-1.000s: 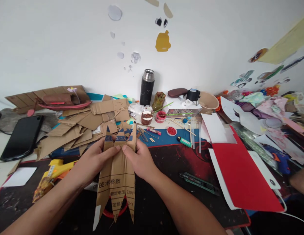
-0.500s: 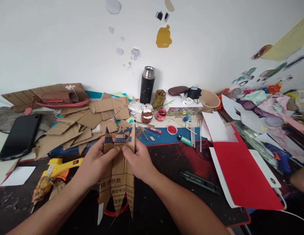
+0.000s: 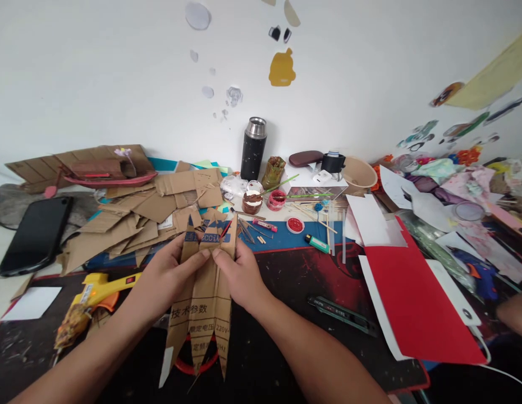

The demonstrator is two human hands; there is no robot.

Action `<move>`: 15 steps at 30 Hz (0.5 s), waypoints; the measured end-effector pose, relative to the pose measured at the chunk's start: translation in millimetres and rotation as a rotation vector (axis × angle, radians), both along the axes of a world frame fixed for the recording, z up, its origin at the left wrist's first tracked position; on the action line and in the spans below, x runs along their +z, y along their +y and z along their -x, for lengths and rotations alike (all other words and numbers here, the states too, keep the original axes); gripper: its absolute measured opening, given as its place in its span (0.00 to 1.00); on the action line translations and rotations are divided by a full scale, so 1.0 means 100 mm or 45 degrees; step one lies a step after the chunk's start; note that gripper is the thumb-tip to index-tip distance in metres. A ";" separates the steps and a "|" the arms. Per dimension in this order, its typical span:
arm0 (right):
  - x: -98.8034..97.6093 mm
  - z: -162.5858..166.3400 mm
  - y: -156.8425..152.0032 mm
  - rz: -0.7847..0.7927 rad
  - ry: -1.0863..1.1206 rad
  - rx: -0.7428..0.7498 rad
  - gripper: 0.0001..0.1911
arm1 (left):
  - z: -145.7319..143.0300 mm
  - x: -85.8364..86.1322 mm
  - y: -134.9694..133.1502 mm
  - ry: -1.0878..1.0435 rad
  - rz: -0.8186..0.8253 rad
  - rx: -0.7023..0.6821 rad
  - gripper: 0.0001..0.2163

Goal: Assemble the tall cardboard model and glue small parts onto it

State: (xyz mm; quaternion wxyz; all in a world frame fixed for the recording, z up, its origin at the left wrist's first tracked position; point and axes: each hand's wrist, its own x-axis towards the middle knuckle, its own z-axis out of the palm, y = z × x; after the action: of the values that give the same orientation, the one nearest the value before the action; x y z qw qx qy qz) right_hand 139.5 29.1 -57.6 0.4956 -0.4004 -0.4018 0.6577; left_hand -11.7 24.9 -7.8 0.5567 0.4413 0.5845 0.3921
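Brown cardboard piece pinched between thumbs and fingers, left hand on one side, right hand on the other. Thumbs pressed on the front, tips close together, just under a blue band with letters; most fingers hidden behind. Folded the long way, with sharp points at top and bottom and black writing lower down. Held up over the dark mat. Peeking out by the bottom points, something red and curved, too hidden to name. Past the left arm, a yellow glue gun, then white paper and a black phone. Past the right arm, a cutter knife, then a big red sheet. Farther back on the left, a messy heap of cardboard scraps, with a little red boat behind. In the middle, two small paint pots and a red lid. Near the white wall, a tall black bottle with a silver top.
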 end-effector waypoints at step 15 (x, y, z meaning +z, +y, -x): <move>0.01 -0.05 0.02 -0.110 -0.108 -0.014 0.14 | 0.01 -0.05 -0.02 0.109 -0.193 0.009 0.26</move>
State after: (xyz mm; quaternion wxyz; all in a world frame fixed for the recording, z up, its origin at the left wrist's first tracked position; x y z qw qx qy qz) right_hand 144.7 31.5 -56.5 0.4985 -0.4083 -0.4483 0.6195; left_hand -12.5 23.3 -12.6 0.4946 0.4965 0.5781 0.4180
